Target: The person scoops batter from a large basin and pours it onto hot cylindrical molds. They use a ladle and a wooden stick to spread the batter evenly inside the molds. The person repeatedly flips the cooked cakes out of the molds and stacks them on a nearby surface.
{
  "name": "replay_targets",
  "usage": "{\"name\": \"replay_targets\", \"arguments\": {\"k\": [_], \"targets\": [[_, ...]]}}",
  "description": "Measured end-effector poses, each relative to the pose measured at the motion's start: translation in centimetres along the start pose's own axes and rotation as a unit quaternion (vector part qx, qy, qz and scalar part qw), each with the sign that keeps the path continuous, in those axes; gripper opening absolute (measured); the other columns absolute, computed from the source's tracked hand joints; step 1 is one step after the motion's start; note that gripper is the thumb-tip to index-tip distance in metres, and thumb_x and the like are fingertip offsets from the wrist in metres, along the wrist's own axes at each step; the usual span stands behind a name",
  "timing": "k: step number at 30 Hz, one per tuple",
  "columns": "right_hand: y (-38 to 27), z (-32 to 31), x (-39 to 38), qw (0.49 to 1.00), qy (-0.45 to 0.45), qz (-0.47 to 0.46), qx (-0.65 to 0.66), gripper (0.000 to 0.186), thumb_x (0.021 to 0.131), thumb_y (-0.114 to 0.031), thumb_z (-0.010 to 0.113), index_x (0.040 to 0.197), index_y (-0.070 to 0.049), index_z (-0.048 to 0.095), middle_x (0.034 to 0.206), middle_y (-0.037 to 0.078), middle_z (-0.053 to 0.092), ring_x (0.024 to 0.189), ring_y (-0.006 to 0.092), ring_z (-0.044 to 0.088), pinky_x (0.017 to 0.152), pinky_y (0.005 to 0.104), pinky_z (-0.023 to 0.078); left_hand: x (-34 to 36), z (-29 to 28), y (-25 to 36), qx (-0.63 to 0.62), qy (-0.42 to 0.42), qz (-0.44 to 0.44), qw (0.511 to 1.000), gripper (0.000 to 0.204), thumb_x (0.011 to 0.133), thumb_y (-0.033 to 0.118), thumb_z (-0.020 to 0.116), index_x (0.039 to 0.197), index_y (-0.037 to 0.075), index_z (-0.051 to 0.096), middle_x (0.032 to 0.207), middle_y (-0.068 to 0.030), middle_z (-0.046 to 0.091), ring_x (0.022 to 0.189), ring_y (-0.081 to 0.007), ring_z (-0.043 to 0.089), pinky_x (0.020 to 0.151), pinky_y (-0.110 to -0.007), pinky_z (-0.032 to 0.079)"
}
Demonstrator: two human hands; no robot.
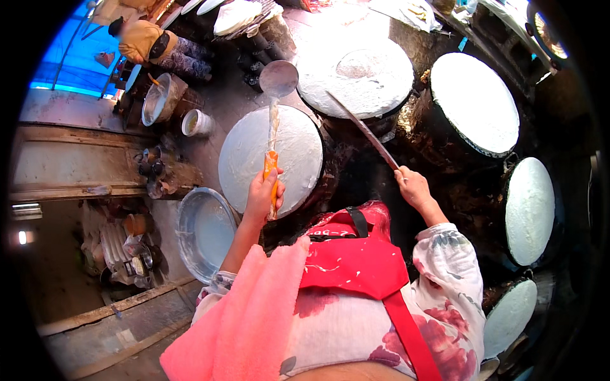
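Head view: A worker in a red apron [356, 276] and a flowered shirt [445, 267] stands ringed by round white surfaces, a tool in each hand. The left hand [262, 195] grips a ladle [274, 127], its fingers wrapped around the orange handle. The ladle points away from the worker, its pale-coated shaft above the nearest white surface [248, 159] and its bowl beyond that surface's far edge. The right hand [414, 187] has its fingers clamped on the near end of a long, thin stick [363, 130], which slants up and to the left. The stick's tip overlaps the lower edge of a second white surface [375, 95]; from this angle it is hard to tell whether the two touch. Three more white surfaces curve down the right side, the largest [476, 101] at the upper right. A wide basin [184, 235] sits beside the nearest surface, to the left of the left forearm. A small white bucket [197, 122] stands farther off, near a second bowl [147, 111]. A pink towel [241, 317] hangs down the worker's left side. At upper left, another person in a yellow top [141, 42] bends near a bright blue sheet [73, 54].
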State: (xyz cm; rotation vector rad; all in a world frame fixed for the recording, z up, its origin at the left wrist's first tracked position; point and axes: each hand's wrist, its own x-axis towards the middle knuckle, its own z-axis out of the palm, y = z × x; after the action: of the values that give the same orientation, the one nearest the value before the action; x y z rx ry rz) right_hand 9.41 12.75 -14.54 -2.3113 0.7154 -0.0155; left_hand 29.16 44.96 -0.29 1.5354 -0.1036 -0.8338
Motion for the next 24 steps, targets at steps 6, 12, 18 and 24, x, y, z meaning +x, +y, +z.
{"name": "replay_targets", "arguments": {"k": [6, 12, 18, 24], "targets": [[3.1, -4.0, 5.6, 0.994, 0.064, 0.070, 0.059, 0.035, 0.095, -0.036, 0.039, 0.089, -0.006, 0.057, 0.087, 0.023, 0.062, 0.085, 0.0430, 0.058, 0.072, 0.0509, 0.045, 1.4, 1.9, 0.9, -0.015, 0.002, -0.009, 1.000, 0.031, 0.097, 0.033, 0.046, 0.108, 0.004, 0.047, 0.062, -0.0030, 0.048, 0.040, -0.0086, 0.043, 0.039, -0.021, 0.036], [5.2, -3.7, 3.6, 0.999, 0.033, 0.012, -0.023, 0.033, 0.094, -0.035, 0.041, 0.090, -0.007, 0.057, 0.082, 0.023, 0.062, 0.082, 0.0423, 0.059, 0.071, 0.0508, 0.046, -0.2, 1.9, 0.8, -0.019, 0.008, -0.034, 0.999, 0.031, 0.098, 0.034, 0.045, 0.108, 0.005, 0.047, 0.062, -0.0028, 0.048, 0.040, -0.0083, 0.043, 0.038, -0.021, 0.036], [5.6, -7.8, 13.6, 0.992, 0.096, 0.075, -0.039, 0.039, 0.094, -0.037, 0.039, 0.097, -0.003, 0.059, 0.091, 0.024, 0.063, 0.091, 0.0421, 0.059, 0.079, 0.0501, 0.046, -1.3, 3.6, 1.2, -0.007, 0.041, -0.011, 0.999, 0.031, 0.098, 0.035, 0.045, 0.109, 0.005, 0.047, 0.062, -0.0027, 0.048, 0.040, -0.0078, 0.043, 0.037, -0.020, 0.036], [1.9, -9.9, 23.3, 0.989, 0.110, 0.071, -0.075, 0.035, 0.090, -0.026, 0.041, 0.095, -0.001, 0.065, 0.096, 0.023, 0.065, 0.096, 0.0348, 0.063, 0.080, 0.0448, 0.049, -1.3, 4.2, 0.9, -0.027, 0.057, -0.012, 0.998, 0.031, 0.097, 0.034, 0.046, 0.109, 0.005, 0.047, 0.062, -0.0026, 0.048, 0.040, -0.0082, 0.043, 0.037, -0.020, 0.036]]}}
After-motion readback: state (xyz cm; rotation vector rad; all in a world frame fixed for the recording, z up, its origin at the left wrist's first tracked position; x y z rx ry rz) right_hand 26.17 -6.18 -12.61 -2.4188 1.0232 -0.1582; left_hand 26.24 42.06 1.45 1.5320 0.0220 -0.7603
